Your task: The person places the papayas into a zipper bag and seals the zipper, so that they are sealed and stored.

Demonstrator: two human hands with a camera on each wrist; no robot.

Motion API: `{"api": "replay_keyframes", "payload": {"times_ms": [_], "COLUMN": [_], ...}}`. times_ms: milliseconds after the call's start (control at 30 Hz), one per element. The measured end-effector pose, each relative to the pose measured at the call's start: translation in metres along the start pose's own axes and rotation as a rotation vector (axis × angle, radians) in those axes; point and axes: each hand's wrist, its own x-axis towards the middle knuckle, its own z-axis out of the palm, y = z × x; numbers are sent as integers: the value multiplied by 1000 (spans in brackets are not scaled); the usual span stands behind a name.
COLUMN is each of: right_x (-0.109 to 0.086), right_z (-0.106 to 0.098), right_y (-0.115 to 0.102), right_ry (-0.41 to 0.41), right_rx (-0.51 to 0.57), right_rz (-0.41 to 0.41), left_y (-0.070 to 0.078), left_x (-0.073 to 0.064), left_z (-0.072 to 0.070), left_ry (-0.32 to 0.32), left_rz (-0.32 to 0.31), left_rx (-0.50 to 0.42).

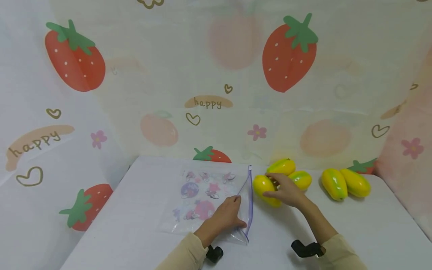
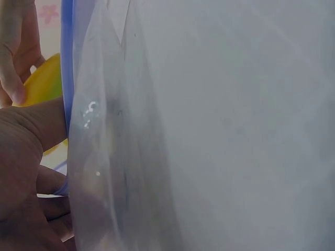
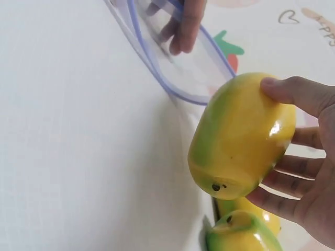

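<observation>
While the left hand (image 1: 225, 213), fingers spread, props the bag (image 1: 202, 193) open, the right hand (image 1: 287, 190) grasps a mango (image 1: 264, 190) beside the bag's mouth, its glossy skin likely slippery and stiff, best cupped mid-body.

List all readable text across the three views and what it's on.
"happy": centre peach stripe on the backdrop, head view.
"happy": left peach stripe, head view.
"happy": tilted peach stripe, right wrist view; possibly a repeat.
Right peach stripe, head view: too blurred to read.
Plastic bag: small prints, no legible lettering.
Yellow-green fruits: none visible.
</observation>
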Motion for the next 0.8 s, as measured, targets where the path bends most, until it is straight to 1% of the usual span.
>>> {"api": "replay_keyframes", "payload": {"times_ms": [67, 200, 433, 567, 700, 800], "right_x": [2, 6, 14, 18, 19, 20], "right_z": [2, 7, 16, 20, 21, 23], "right_y": [-2, -7, -18, -25, -29, -31], "right_ry": [-7, -36, -96, -106, -119, -131], "right_rx": [-6, -27, -96, -139, -166, -189], "right_rz": [-18, -18, 42, 90, 112, 118], "left_y": [0, 2, 3, 3, 3, 2], "left_x": [0, 1, 1, 2, 2, 1], "left_z": [0, -1, -2, -3, -4, -4], "left_ry": [-3, -21, -39, -43, -37, -43], "left_rz": [-7, -29, -48, -46, -34, -35], "left_rx": [-3, -15, -28, -30, -22, -36]}}
